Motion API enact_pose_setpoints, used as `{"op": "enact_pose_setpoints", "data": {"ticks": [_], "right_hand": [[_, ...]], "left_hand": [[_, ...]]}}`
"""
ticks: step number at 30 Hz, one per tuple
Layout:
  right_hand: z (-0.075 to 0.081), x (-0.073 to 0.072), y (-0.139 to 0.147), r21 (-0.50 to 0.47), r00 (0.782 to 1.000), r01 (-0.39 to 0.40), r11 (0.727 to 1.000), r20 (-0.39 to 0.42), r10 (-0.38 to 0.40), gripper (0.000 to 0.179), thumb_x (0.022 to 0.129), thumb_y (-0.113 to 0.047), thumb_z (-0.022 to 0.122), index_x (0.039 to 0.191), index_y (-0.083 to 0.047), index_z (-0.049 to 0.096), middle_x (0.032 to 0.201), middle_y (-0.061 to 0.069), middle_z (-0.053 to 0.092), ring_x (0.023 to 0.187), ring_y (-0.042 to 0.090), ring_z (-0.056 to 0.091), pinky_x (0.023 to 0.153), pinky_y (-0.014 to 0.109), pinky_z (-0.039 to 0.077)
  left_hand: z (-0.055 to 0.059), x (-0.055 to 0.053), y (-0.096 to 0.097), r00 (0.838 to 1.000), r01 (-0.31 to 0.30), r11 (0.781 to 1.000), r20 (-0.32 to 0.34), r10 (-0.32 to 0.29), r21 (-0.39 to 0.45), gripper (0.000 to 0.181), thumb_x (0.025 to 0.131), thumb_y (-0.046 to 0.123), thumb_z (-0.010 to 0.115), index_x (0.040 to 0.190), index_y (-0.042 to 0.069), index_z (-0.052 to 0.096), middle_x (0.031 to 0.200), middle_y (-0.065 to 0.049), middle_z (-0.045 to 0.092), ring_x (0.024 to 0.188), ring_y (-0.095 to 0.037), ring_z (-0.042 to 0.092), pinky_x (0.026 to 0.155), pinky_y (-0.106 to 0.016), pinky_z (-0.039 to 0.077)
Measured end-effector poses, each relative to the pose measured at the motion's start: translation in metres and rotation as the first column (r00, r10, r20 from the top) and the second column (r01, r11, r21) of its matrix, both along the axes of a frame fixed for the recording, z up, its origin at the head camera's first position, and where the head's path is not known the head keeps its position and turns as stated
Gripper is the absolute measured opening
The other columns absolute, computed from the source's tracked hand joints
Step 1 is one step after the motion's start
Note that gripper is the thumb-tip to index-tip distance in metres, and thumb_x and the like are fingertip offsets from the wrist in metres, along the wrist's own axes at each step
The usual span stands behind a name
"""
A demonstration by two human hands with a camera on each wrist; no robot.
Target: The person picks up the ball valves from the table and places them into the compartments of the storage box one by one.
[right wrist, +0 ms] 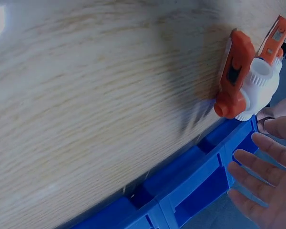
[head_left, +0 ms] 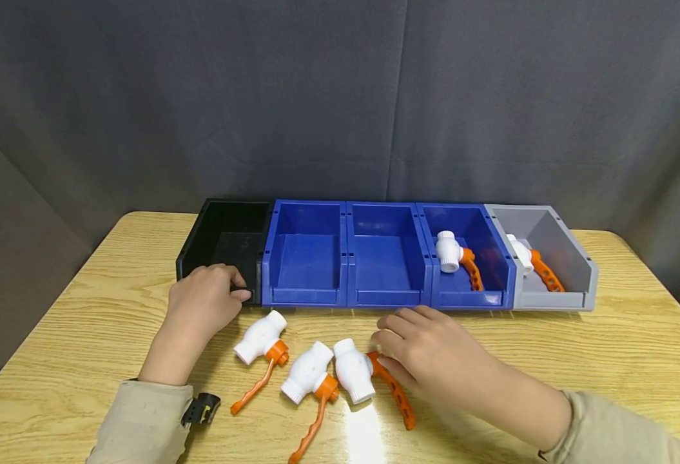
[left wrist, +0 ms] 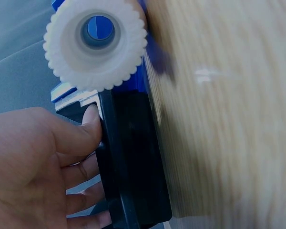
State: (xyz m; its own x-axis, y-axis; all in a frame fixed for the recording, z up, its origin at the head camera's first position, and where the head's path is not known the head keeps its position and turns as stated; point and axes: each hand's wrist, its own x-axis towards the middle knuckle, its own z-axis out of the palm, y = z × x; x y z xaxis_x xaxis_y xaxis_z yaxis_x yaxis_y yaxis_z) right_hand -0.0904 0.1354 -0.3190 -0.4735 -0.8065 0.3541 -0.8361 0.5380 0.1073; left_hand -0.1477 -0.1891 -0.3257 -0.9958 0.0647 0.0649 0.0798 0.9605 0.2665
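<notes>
My left hand (head_left: 206, 299) rests at the front lip of the black bin (head_left: 187, 254); in the left wrist view its thumb and fingertips touch that rim, with nothing held. Three white ball valves with orange lever handles lie on the table: a left valve (head_left: 261, 336), a middle valve (head_left: 307, 372) and a right valve (head_left: 354, 371). Over the right valve's orange handle (head_left: 398, 396) hovers my right hand (head_left: 438, 351), thumb close to it. The right wrist view shows that hand's fingers (right wrist: 260, 164) spread and loose, apart from the valves.
Joined to the black bin stand three blue bins (head_left: 305, 298) and a grey bin (head_left: 554, 301). One white valve (head_left: 447, 251) lies in the rightmost blue bin, another valve (head_left: 545, 270) in the grey one. A dark curtain (head_left: 340, 96) hangs behind the wooden table (head_left: 73, 361).
</notes>
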Motion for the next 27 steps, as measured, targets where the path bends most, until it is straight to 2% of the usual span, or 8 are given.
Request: {"op": "enact_pose_setpoints", "data": {"ticks": [4,12,27], "right_hand": [[-0.001,0.002,-0.003,0.019,1.0,0.001,1.0,0.02,-0.002,0.021,0.084,-0.022,0.079,0.101,-0.014,0.069,0.102,0.0,0.068,0.097,0.02,0.066,0.085,0.038,0.053],[-0.001,0.005,-0.009,0.041,1.0,0.0,0.999,0.007,-0.001,0.031,0.085,-0.032,0.076,0.107,-0.012,0.069,0.107,0.003,0.069,0.1,0.022,0.066,0.086,0.04,0.053],[-0.007,0.009,-0.022,0.158,0.99,0.057,0.986,0.116,-0.076,0.06,0.088,-0.053,0.068,0.132,-0.012,0.061,0.124,0.005,0.066,0.11,0.022,0.064,0.094,0.043,0.05]], "left_hand": [[0.0,0.0,0.0,1.0,-0.001,1.0,0.0,0.001,-0.001,0.012,0.09,0.018,0.071,0.095,0.008,0.073,0.098,-0.013,0.07,0.094,-0.038,0.063,0.069,-0.055,0.05],[-0.001,-0.001,0.0,1.0,0.0,1.0,-0.002,0.0,-0.006,0.011,0.09,0.018,0.071,0.094,0.008,0.073,0.097,-0.013,0.07,0.092,-0.038,0.064,0.068,-0.055,0.051],[-0.001,-0.001,-0.001,1.0,-0.002,1.0,0.005,0.002,-0.005,0.011,0.091,0.019,0.071,0.095,0.009,0.074,0.098,-0.012,0.07,0.094,-0.037,0.063,0.069,-0.055,0.051]]}}
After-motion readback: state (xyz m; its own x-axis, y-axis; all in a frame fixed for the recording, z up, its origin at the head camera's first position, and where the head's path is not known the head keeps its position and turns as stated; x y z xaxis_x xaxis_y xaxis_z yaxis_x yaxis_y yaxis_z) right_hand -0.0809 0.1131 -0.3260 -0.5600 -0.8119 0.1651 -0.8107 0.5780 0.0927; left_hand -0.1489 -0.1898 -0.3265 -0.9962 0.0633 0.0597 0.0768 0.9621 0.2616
